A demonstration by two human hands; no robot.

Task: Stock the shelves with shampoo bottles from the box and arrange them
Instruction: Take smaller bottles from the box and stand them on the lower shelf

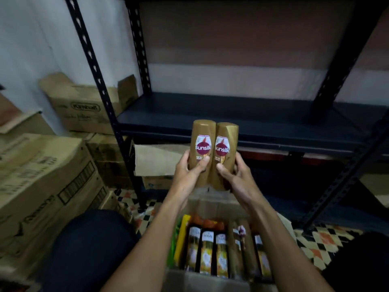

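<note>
Two gold Sunsilk shampoo bottles stand upright side by side in the air in front of the dark shelf board (263,114). My left hand (190,173) grips the left bottle (202,142) near its base. My right hand (233,175) grips the right bottle (226,144) the same way. The bottles touch each other, labels facing me. Below my forearms sits the open cardboard box (202,281) holding several more bottles lying flat, dark ones and gold ones.
The black metal rack has slotted uprights (99,85) at left and right, with a lower shelf (294,207) beneath. Stacked cardboard cartons (46,178) crowd the left side. My knees flank the box on a patterned tile floor (320,239).
</note>
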